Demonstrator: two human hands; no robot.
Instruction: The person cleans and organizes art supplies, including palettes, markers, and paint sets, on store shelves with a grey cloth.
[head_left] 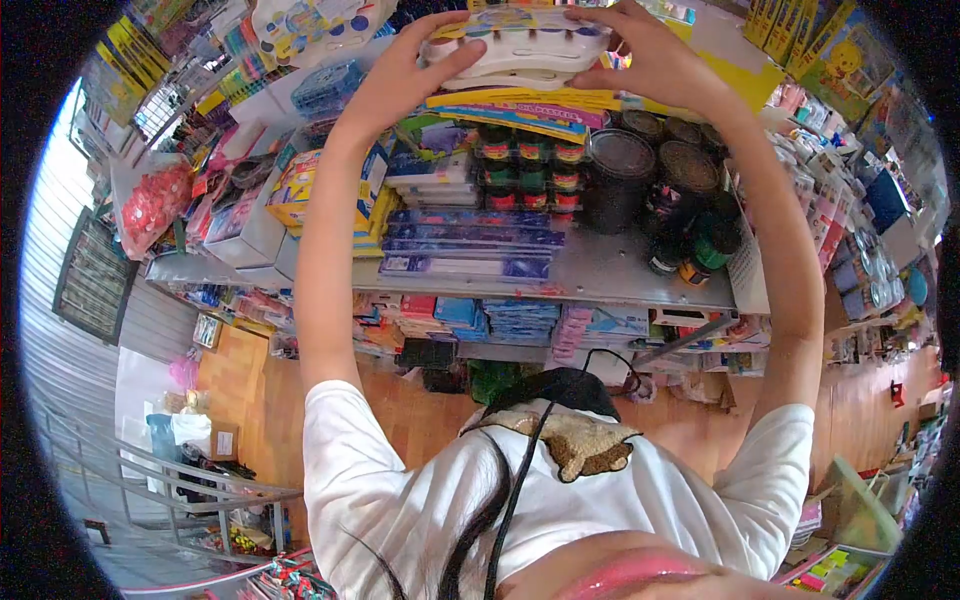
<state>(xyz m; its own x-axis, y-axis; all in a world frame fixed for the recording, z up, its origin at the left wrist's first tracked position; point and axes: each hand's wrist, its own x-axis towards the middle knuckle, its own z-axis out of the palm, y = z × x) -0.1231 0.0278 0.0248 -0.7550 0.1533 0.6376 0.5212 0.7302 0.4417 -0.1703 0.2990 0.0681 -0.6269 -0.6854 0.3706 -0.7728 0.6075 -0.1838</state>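
Observation:
Both of my arms reach up to the top of the shelf in the head view. A stack of white plastic palettes (515,55) lies between my hands. My left hand (425,65) grips its left end, the thumb on the near side. Around the right end are the fingers and thumb of my right hand (645,60). Flat yellow and pink packs (540,112) lie just beneath the palettes. Below them stand small stacked jars (530,170) with red and green bands, beside dark round tubs (618,165).
Purple boxes (470,245) lie along the front of the metal shelf (625,270). A red-filled bag (157,205) hangs at the left. More palettes (310,30) sit at the upper left. A metal railing (170,490) runs at the lower left.

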